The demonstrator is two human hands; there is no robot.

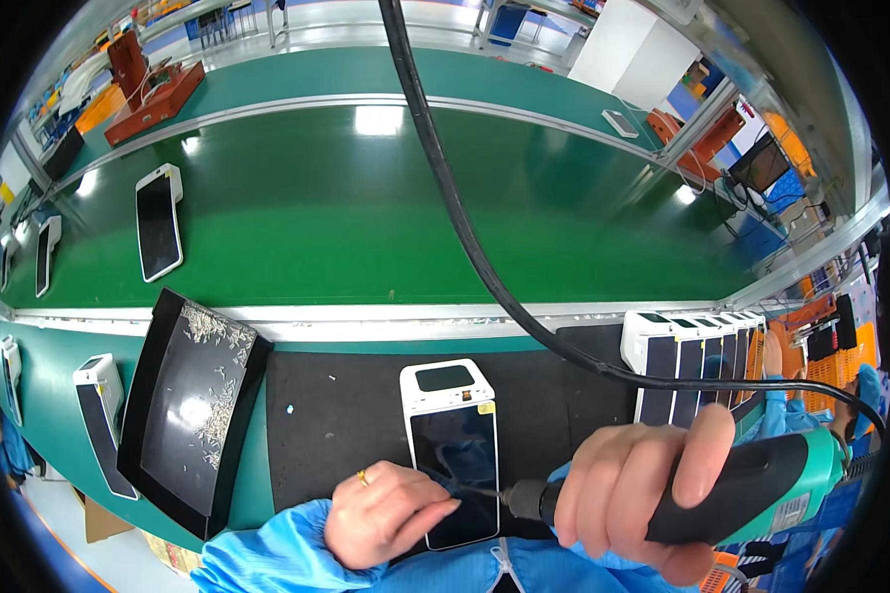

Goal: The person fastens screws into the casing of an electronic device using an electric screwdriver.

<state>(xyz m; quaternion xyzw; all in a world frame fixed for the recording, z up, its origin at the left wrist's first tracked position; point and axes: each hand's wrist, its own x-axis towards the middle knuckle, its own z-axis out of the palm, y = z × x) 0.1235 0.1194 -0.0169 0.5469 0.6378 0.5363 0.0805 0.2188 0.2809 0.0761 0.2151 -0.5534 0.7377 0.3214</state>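
I'm watching the right hand clasping the driver, the left hand half-curling by its bit, hold unclear; the device is lying by the near edge of the surface, where a slipping bit could be scratching its screen
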